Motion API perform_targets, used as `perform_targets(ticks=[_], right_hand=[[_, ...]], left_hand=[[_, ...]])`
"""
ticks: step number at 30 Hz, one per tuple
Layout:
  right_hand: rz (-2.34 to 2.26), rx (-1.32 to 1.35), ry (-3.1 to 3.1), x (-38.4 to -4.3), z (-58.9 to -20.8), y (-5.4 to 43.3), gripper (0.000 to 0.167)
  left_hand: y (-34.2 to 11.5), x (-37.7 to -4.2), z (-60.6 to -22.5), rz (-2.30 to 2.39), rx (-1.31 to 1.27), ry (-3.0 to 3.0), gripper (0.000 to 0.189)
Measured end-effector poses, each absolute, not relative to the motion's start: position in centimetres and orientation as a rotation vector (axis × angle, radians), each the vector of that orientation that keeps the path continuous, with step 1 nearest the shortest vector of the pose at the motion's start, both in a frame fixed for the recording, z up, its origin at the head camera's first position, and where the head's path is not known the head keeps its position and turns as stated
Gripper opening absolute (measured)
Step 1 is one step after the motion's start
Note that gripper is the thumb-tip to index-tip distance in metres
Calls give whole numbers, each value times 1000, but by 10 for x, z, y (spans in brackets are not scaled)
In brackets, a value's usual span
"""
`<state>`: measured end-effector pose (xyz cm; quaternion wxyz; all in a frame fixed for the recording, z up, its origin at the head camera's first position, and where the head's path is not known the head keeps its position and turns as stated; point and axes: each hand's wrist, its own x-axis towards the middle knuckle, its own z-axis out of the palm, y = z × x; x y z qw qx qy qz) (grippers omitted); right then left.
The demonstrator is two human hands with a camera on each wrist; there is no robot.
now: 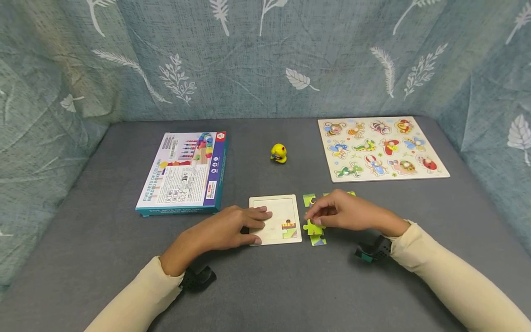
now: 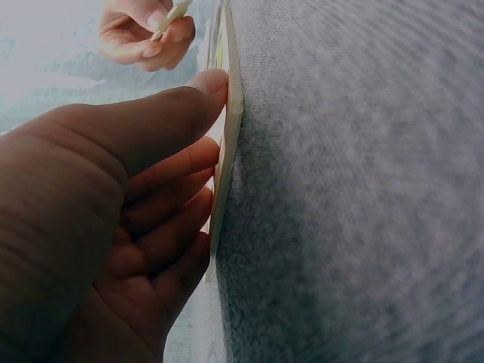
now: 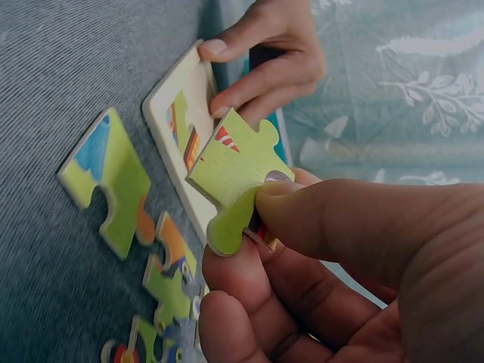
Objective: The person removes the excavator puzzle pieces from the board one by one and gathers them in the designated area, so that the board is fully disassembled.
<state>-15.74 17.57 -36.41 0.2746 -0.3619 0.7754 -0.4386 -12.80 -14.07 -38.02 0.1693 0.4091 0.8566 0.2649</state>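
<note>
A square wooden puzzle tray lies flat, with a printed puzzle piece in its lower right corner. My left hand rests on the tray's left side, fingers extended over it and thumb at the near edge. Just right of the tray, my right hand pinches a green puzzle piece between thumb and fingers. In the right wrist view this piece is held up and tilted, part of it hidden by the thumb. Several loose puzzle pieces lie on the table beneath and beside that hand.
A boxed bead set lies at the left. A small yellow toy sits beyond the tray. At the back right is a wooden insect peg board. A patterned curtain hangs behind the grey table.
</note>
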Motion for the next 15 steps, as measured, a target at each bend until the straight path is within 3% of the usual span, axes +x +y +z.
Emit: perform_targets(ticks=[15], right_hand=[[-1072, -951, 2139, -157, -367, 195, 15]], left_hand=[[-142, -128, -380, 755, 1145, 2427, 43]])
